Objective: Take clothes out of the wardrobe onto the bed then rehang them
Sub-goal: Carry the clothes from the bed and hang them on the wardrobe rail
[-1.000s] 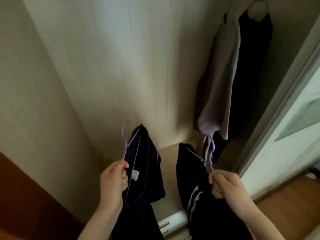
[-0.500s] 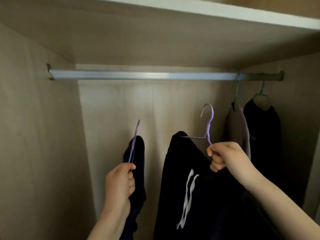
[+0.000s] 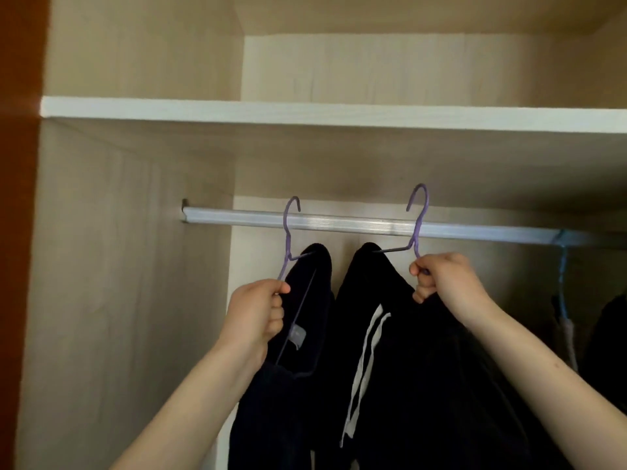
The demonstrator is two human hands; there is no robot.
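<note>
Up inside the wardrobe (image 3: 129, 266), two purple hangers are being held near the silver rail (image 3: 339, 224). One purple hanger (image 3: 288, 232) is being pinched by the left hand (image 3: 258, 312), with the fingers curled tight around its thin wire just under the neck. A dark top (image 3: 305, 334) with a small grey tag is being carried on it. Its hook is being shown at the height of the rail, but it cannot be told if the hook is touching the rail or only in front of it. The other purple hanger (image 3: 418, 225) is being gripped by the right hand (image 3: 441, 279), closed tight at the bottom of its neck. Dark trousers (image 3: 424, 368) with white strings are being carried on this one, and its hook is being held up a little above the rail. Far to the right, a blue hanger (image 3: 563, 276) is being kept on the rail, with more clothes under it. Above the rail, a white shelf (image 3: 305, 111) is being seen across the wardrobe.
</note>
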